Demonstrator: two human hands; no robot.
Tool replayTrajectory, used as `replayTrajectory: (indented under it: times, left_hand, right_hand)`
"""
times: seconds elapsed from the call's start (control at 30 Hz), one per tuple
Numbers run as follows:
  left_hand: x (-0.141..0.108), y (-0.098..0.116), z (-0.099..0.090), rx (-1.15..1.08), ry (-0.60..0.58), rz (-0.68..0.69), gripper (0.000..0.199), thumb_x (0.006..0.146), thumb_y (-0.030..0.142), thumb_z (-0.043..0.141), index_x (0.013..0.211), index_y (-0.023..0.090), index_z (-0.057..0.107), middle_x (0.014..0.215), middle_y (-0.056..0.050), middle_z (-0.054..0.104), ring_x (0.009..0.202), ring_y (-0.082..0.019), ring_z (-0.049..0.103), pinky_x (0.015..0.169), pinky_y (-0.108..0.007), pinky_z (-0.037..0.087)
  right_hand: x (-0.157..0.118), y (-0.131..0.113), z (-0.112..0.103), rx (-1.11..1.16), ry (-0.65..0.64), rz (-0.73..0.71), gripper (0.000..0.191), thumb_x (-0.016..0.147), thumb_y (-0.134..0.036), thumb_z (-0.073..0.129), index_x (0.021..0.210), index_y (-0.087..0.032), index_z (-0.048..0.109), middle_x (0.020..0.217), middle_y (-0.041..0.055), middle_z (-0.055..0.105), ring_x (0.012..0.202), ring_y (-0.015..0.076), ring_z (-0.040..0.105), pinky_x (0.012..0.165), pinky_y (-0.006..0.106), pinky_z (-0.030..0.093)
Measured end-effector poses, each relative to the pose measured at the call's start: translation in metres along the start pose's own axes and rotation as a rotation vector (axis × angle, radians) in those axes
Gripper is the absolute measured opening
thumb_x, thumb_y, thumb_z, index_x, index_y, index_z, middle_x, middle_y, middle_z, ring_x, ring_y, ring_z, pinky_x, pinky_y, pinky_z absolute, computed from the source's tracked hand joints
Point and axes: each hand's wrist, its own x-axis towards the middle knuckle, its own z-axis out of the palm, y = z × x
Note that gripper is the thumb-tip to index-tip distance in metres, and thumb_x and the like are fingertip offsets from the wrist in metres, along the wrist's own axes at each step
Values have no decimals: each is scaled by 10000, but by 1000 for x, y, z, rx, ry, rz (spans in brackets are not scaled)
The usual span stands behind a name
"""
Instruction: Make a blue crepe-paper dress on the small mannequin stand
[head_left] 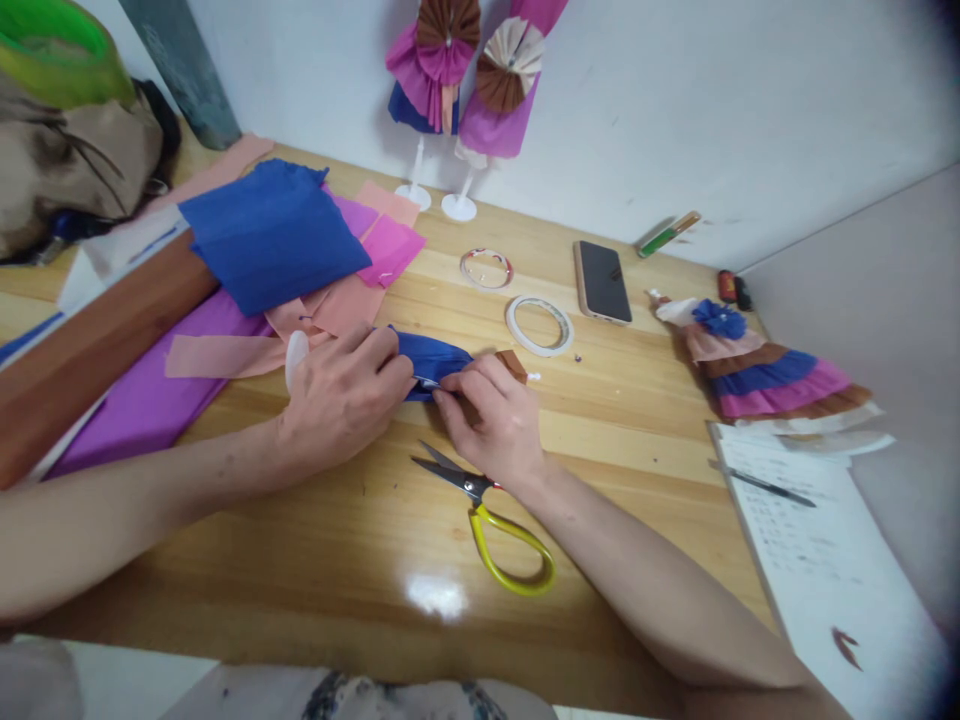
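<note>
A strip of blue crepe paper (pixel 435 352) is held between my two hands above the table. My left hand (pixel 345 395) is closed on its left end, with a white disc (pixel 297 360) showing beside the knuckles. At the paper's lower edge, the fingers of my right hand (pixel 491 415) pinch near a thin pale line. A bit of brown paper (pixel 511 364) and a small white tip stick out past the right hand. Scissors with yellow handles (pixel 517 575) lie just below, blades slightly apart.
Crepe paper sheets (pixel 277 235) pile up at left. Two paper-dressed stands (pixel 459 207) stand by the wall. Tape rolls (pixel 540 325) and a phone (pixel 602 282) lie behind my hands. A layered paper dress (pixel 780 375) and a notebook (pixel 817 540) with a pen are at right.
</note>
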Motion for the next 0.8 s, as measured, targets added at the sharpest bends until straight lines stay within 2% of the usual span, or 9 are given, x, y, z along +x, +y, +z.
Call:
replayTrajectory:
  times: [0.47,0.8]
  left_hand:
    - [-1,0,0,78,59,74,188,854,159,580,672,190,618,748,-52,633,705,-189,547,566,-311,391]
    - [-7,-3,1,-37,76,83,189,884,130,548,727,191,631,781,-51,610,728,-181,526,617,-316,406]
  right_hand:
    - [2,-2,-1,63,22,21,87,901,-136,571,888,-186,641,783,62,634,743,187,612,646,315,520]
    - [4,-3,-2,73,4,35,129,917,-123,547,855,-186,641,746,46,618,711,166,593,625,296,510]
